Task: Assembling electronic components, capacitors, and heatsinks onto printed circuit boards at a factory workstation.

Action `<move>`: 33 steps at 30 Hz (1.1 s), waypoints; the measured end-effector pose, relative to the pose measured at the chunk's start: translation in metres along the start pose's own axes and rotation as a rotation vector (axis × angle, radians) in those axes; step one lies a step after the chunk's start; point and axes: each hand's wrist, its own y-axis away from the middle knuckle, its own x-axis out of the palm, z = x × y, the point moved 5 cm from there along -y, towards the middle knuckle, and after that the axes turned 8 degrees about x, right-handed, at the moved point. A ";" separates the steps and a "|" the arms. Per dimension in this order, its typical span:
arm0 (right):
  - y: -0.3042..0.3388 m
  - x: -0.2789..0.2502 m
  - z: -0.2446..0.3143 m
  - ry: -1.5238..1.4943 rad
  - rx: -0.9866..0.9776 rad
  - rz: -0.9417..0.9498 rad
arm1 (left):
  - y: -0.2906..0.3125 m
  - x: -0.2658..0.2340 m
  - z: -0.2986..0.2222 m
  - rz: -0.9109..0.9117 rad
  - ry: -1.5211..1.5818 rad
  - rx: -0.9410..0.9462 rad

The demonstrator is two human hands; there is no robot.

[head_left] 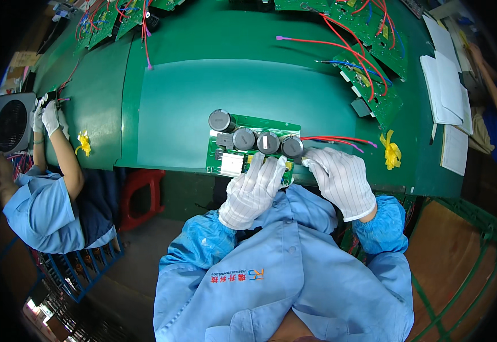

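Observation:
A green circuit board (pixel 264 123) with several large black cylindrical capacitors (pixel 244 138) lies at the near edge of the table. A pale heat sink (pixel 231 163) stands at its near left. My left hand (pixel 253 192), in a white striped glove, grips the near side of the board, its fingers over the components. With fingertips pinched at the board's right edge, my right hand (pixel 341 181), also gloved, sits beside the end capacitor; the exact contact is partly hidden. Red wires (pixel 339 139) run from the board to the right, ending in purple connectors.
More wired circuit boards (pixel 374 94) lie at the far right, others (pixel 103 25) at the far left. Yellow ties (pixel 391 150) rest right of my hand, papers (pixel 443 85) beyond. On the left, a co-worker (pixel 46 205) in gloves works near a fan (pixel 13 125).

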 end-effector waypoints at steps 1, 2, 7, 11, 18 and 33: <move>-0.001 0.001 0.001 0.007 0.026 0.052 | 0.000 0.001 -0.001 -0.025 -0.001 -0.003; -0.003 0.000 0.002 0.015 0.053 0.105 | 0.000 0.001 -0.002 -0.050 -0.001 -0.012; -0.009 -0.006 0.005 0.066 0.100 0.183 | 0.003 0.004 -0.004 -0.040 -0.015 -0.006; -0.009 -0.003 0.000 0.053 0.056 0.127 | 0.005 0.003 -0.004 -0.058 0.008 0.011; -0.010 -0.001 -0.002 -0.032 0.027 0.207 | 0.008 0.005 -0.006 -0.067 -0.014 0.024; -0.017 -0.008 0.002 0.070 0.072 0.216 | 0.008 0.008 -0.007 -0.020 0.073 0.030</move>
